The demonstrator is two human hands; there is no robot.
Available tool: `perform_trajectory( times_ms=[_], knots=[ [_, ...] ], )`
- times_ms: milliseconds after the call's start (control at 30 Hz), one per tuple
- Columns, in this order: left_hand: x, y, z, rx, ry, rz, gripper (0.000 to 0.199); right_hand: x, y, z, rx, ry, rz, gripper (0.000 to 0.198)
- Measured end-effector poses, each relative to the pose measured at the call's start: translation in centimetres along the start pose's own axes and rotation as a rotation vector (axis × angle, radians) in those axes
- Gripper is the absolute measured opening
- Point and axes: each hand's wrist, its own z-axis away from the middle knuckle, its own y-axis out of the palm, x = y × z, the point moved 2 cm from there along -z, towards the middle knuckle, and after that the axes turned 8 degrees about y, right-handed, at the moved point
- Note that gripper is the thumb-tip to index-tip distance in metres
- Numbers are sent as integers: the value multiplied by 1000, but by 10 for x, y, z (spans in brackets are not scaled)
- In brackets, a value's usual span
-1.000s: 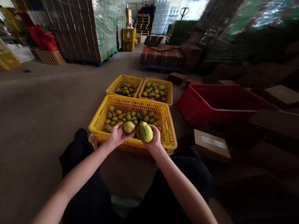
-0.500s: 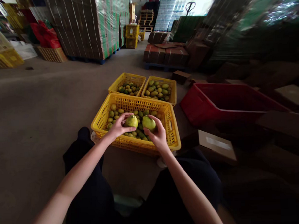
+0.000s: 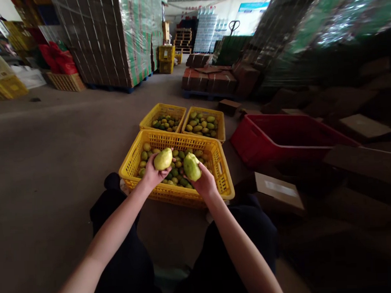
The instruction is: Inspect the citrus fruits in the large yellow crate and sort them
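Observation:
Palm up, my left hand (image 3: 152, 174) has its fingers curled round a yellow lemon (image 3: 163, 159). My right hand (image 3: 206, 181) grips a greener, knobbly lemon (image 3: 192, 167) from its right side. Both are held side by side, apart from each other, above a large yellow plastic crate (image 3: 171, 196). Inside that crate lie many yellow and green lemons (image 3: 174, 173), partly hidden by my hands. Behind it stand two more yellow crates, a left one (image 3: 145, 119) and a right one (image 3: 222, 123), both with similar fruit.
A red tub (image 3: 254, 146) stands to the right, with a cardboard box (image 3: 278, 190) in front of it. Wrapped pallet stacks (image 3: 94, 43) rise at the back left. Flat cartons (image 3: 208, 80) lie on a blue pallet farther back. My legs flank the near side of the crate.
Both hands have turned the lemons over, so more of each one shows. My left hand has rolled palm up and shifted slightly left. The view has tilted up a little.

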Motion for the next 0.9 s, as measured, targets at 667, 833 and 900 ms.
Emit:
perform_trajectory(
  times_ms=[667, 833, 900],
  knots=[
    [39, -1, -27, -125, 211, 258, 42, -14, -3, -31, -24, 16, -526, 22],
    [49, -25, -18, -127, 16, 33, 30, -4, -18, -23, -77, -13, -548, 22],
    [64, -45, 1, -75, -158, -173, 21, 4, -27, -17, -104, -39, -551, 20]
  ],
)
